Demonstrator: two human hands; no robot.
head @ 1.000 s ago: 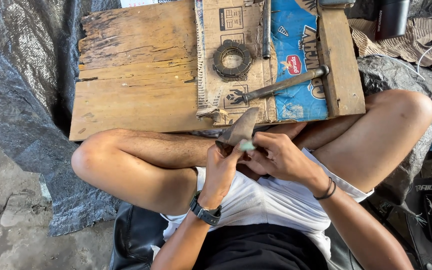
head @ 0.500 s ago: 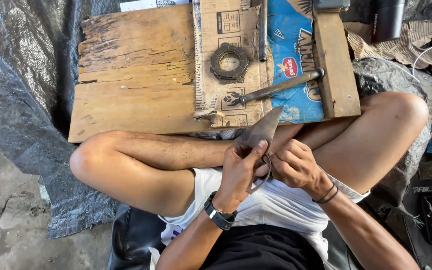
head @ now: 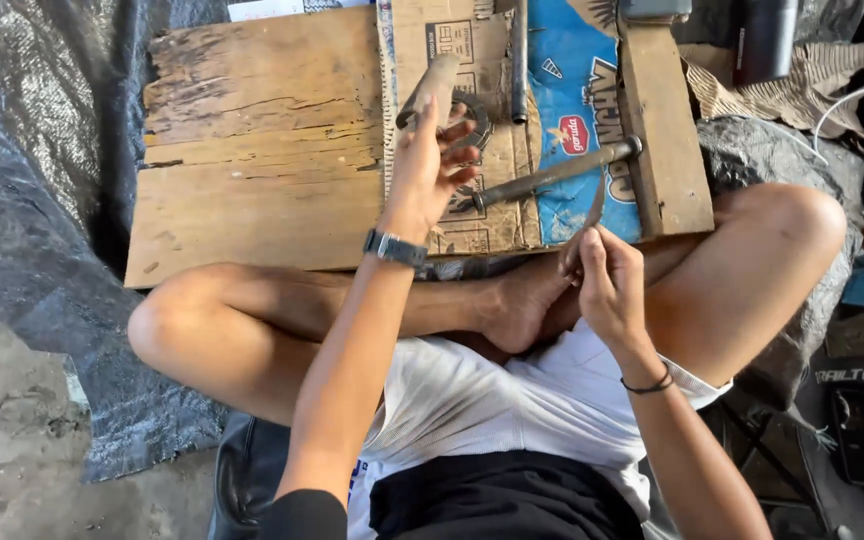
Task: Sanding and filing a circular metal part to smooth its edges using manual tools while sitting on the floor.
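Left hand (head: 427, 165) reaches over the wooden board (head: 252, 150), grip wrapped around a flat wooden piece (head: 430, 90) above the toothed metal ring (head: 472, 115). Right hand (head: 602, 275) pinches something small at the near edge. Piece is not yet set down; hammer (head: 552, 172) lies untouched.

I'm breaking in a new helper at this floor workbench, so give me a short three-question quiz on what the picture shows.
1. True or false: the left hand is over the cardboard.
2. What lies under that hand's fingers? A) toothed ring B) cup C) brush
3. On what does the hammer head rest?

Key:
1. True; it holds a flat tan piece there.
2. A.
3. On the wood strip, right of the board. The right hand stays near the foot, pinching something small.
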